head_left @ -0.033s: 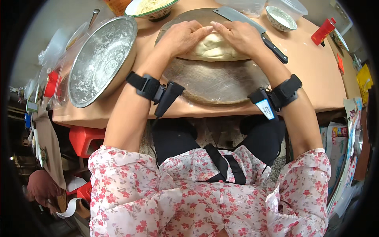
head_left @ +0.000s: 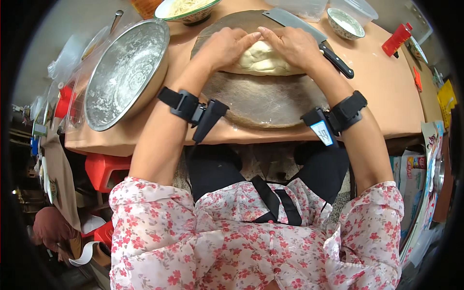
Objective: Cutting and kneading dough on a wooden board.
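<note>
A pale lump of dough (head_left: 263, 62) lies across the far half of a round wooden chopping board (head_left: 261, 99). My left hand (head_left: 226, 47) curls over its left end, and my right hand (head_left: 293, 46) covers the right end. The two thumbs nearly meet above the dough's far edge; the other fingers are mostly hidden behind it. A cleaver (head_left: 296, 24) rests on the board's far right edge, its black handle jutting out past my right wrist. Black straps with small devices circle both forearms.
A large metal bowl (head_left: 126, 72) dusted with flour stands tilted at left. Behind the board are a bowl of pale shreds (head_left: 188, 7) and a small bowl of white powder (head_left: 345, 23). A red bottle (head_left: 397, 39) is at right. Under the table sits a red stool (head_left: 107, 171).
Both forearms have drawn slightly inward, toward each other. The hands keep their hold on the dough, which looks almost the same.
</note>
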A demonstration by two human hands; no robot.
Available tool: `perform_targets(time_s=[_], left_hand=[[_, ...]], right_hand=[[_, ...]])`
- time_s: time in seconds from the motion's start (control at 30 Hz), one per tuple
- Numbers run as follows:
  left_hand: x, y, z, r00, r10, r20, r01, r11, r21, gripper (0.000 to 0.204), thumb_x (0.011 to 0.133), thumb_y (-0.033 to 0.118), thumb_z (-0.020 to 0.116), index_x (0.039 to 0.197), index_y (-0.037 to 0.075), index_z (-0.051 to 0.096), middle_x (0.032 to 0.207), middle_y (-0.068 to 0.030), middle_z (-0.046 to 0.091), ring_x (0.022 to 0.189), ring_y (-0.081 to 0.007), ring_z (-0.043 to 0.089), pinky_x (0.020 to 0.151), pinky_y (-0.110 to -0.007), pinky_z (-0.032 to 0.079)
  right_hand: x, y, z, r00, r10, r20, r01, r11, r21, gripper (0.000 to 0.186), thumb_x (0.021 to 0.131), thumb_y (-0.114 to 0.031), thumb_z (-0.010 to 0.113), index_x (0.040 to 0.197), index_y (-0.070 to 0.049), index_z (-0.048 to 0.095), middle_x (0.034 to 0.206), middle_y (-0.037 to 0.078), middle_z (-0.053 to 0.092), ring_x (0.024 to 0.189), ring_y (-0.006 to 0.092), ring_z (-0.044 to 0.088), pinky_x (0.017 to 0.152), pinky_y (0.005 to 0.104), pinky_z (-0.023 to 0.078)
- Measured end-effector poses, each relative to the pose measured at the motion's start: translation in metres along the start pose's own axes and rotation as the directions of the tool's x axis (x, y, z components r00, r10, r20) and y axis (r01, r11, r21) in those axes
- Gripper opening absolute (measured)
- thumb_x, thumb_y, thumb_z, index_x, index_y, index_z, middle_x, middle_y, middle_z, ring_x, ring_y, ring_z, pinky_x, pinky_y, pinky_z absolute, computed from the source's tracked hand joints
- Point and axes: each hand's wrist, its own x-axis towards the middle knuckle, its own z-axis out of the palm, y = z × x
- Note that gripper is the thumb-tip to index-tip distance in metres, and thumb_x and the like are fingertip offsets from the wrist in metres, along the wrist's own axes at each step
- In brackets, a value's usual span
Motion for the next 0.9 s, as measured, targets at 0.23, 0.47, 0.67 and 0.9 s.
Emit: perform_targets(time_s=[0.23,0.47,0.67,0.9], left_hand=[[-0.024,0.008,0.015,0.993,0.001,-0.118,0.020,0.985,0.173,0.058,0.098,0.060,0.030,0.130,0.023,0.060,0.134,-0.0120,0.055,0.121,-0.0394,0.050,0.102,-0.048,0.035],[-0.079,0.002,0.043,0.888,0.307,-0.343,-0.160,0.905,0.394,0.043,0.097,0.046,0.047,0.134,0.025,0.054,0.130,-0.0107,0.054,0.119,-0.0324,0.048,0.100,-0.047,0.031],[-0.112,-0.002,0.065,0.796,0.449,-0.407,-0.190,0.823,0.536,0.062,0.079,0.043,0.071,0.133,0.021,0.050,0.133,-0.0125,0.041,0.120,-0.0318,0.040,0.095,-0.055,0.029],[-0.087,0.001,0.044,0.901,0.317,-0.295,-0.163,0.879,0.448,0.057,0.084,0.037,0.067,0.134,0.018,0.048,0.127,-0.0098,0.049,0.119,-0.0297,0.044,0.095,-0.049,0.031]], right_hand=[[-0.014,0.000,0.022,0.976,-0.097,-0.196,0.117,0.988,0.095,0.050,0.094,-0.052,0.041,0.092,-0.013,0.074,0.089,0.016,0.071,0.088,0.0403,0.065,0.079,0.0474,0.051],[-0.066,0.006,0.034,0.762,-0.443,-0.472,0.418,0.894,-0.164,0.028,0.088,-0.037,0.061,0.102,-0.015,0.070,0.100,0.005,0.067,0.096,0.0243,0.061,0.087,0.0398,0.040],[-0.095,-0.010,0.026,0.705,-0.558,-0.437,0.494,0.829,-0.262,0.029,0.078,-0.032,0.071,0.097,-0.011,0.063,0.096,0.009,0.061,0.087,0.0267,0.060,0.077,0.0402,0.043],[-0.061,-0.016,0.038,0.781,-0.485,-0.394,0.376,0.868,-0.323,0.029,0.083,-0.039,0.062,0.084,-0.010,0.060,0.080,0.011,0.059,0.072,0.0304,0.061,0.065,0.0433,0.046]])
